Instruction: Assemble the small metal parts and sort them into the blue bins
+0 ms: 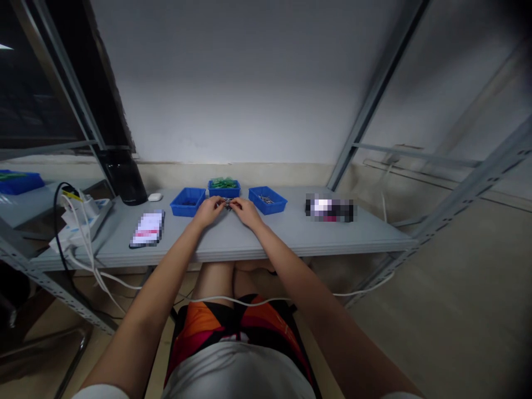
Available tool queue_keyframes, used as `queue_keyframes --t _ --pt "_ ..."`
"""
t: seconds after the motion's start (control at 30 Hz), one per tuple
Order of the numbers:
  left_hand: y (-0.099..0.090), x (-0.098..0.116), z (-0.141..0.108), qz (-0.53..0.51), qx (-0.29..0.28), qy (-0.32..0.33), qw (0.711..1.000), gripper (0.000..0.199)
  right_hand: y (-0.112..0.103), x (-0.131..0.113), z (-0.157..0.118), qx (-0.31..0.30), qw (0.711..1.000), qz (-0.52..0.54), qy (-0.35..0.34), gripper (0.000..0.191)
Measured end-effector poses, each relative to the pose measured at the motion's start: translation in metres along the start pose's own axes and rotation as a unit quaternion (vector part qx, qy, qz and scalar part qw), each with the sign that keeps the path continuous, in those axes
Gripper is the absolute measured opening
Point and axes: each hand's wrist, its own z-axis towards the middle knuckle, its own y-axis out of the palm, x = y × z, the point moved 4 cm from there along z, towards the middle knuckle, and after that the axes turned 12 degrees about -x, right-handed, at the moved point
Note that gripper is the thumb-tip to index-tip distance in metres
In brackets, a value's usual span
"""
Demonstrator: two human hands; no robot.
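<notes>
My left hand and my right hand meet over the middle of the grey table, fingers pinched around small dark and metallic pieces between them. The pieces are too small to tell apart. Just behind my hands stands a blue bin with green items in it. To the left sits a blue bin with dark contents. On the right another blue bin holds small metallic parts.
A phone, a white case, a black bottle and a power strip with cables lie on the left of the table. A blurred object lies at right. Metal posts flank the table.
</notes>
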Motion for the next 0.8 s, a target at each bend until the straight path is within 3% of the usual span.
queue_keyframes --t 0.27,0.63,0.8 --pt "0.0007 0.0097 -0.002 0.02 -0.027 0.047 0.998 0.023 0.0101 0.0034 -0.0003 -0.079 0.996 -0.044 -0.014 0.014" --pt "0.0005 0.009 -0.001 -0.011 -0.016 0.018 1.0 0.027 0.0053 -0.0021 -0.0014 -0.055 0.998 -0.005 0.008 0.013" --pt "-0.0004 0.0072 -0.0001 -0.007 0.014 0.019 1.0 0.024 0.0036 -0.0034 -0.0021 -0.052 0.998 0.014 0.032 0.014"
